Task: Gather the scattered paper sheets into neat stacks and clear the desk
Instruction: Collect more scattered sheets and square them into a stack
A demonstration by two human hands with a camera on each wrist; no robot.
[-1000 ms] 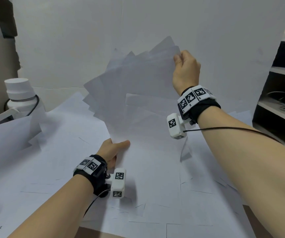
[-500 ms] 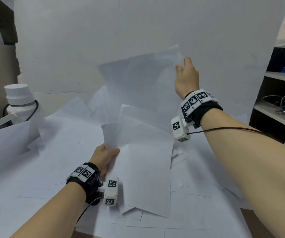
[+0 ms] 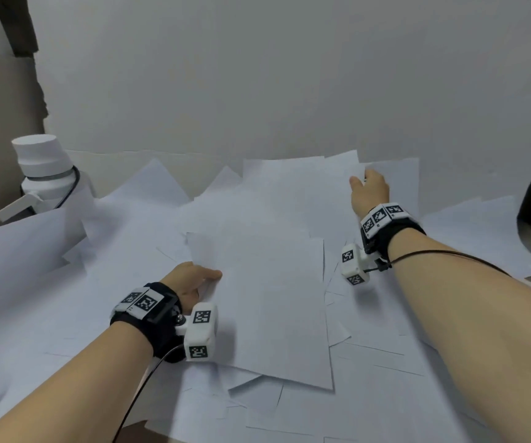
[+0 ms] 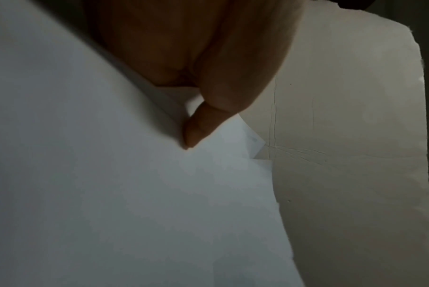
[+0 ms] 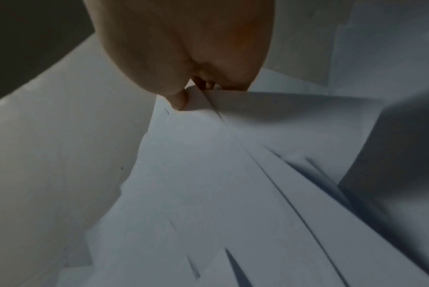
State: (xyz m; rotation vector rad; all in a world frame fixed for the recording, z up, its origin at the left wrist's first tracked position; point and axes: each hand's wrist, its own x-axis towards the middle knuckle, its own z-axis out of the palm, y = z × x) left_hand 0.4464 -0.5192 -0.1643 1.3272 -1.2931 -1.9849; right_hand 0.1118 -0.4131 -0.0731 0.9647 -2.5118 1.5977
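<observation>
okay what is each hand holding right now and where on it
Both hold the fanned bunch of paper sheets. The left hand pinches its near left edge; the right hand grips its far right corner.

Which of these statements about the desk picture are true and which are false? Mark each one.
1. The left hand pinches the left edge of the gathered sheets. True.
2. The right hand rests in the person's lap. False: it holds the sheets' far edge, near the backdrop.
3. A white bottle stands at the far left. True.
4. The gathered sheets stand upright. False: they lie low over the scattered sheets.
5. The sheets bear large printed pictures. False: they look blank.
</observation>
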